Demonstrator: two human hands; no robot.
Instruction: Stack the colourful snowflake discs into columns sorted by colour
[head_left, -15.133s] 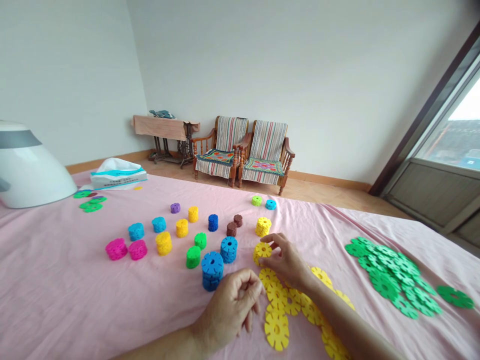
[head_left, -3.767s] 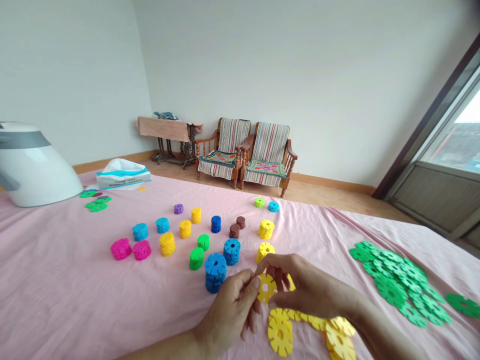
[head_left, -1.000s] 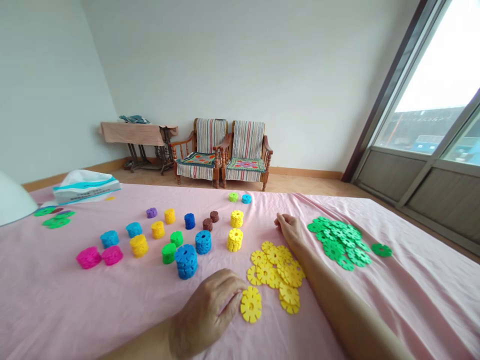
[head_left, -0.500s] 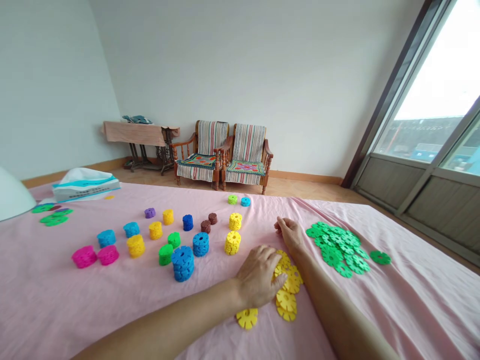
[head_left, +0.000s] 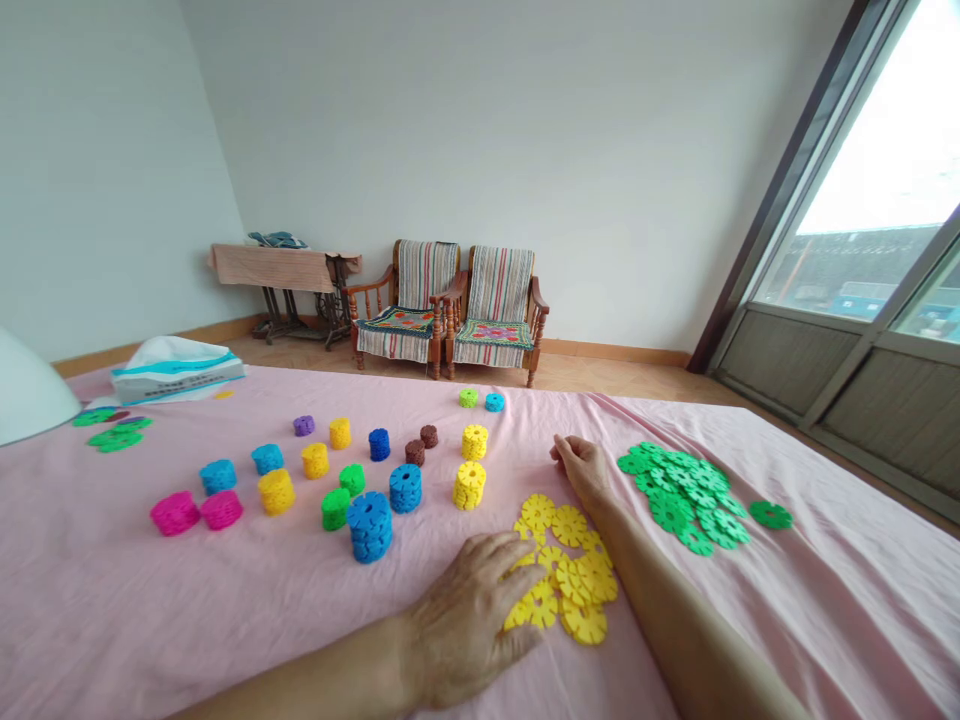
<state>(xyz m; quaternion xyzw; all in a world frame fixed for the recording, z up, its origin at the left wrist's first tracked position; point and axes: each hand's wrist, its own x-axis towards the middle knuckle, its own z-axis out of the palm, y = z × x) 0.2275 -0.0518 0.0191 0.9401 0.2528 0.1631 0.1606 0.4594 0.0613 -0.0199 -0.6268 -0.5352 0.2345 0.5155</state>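
Loose yellow snowflake discs [head_left: 585, 620] lie spread in an overlapping group on the pink cloth. My left hand [head_left: 472, 610] is open, palm down, its fingers spread over the left side of these discs and covering some of them. Beyond the group, my right hand [head_left: 581, 465] rests on the cloth with its fingers curled closed; whatever is inside them, if anything, is hidden. To the right of my right forearm is a heap of green snowflake discs [head_left: 675, 495]. Two stacks of yellow discs [head_left: 469, 487] stand left of my right hand.
Short stacks stand to the left: blue [head_left: 370, 530], green [head_left: 336, 508], pink [head_left: 175, 513], brown [head_left: 415, 452] and purple [head_left: 304, 426]. One green disc [head_left: 771, 515] lies apart on the right. A tissue pack [head_left: 178, 375] sits at the far left. Two chairs [head_left: 495, 300] stand beyond the cloth.
My left hand has moved left and nearer to me, uncovering more yellow discs, which are now spread wider. The single yellow disc beside it no longer lies apart. My right hand stays put.
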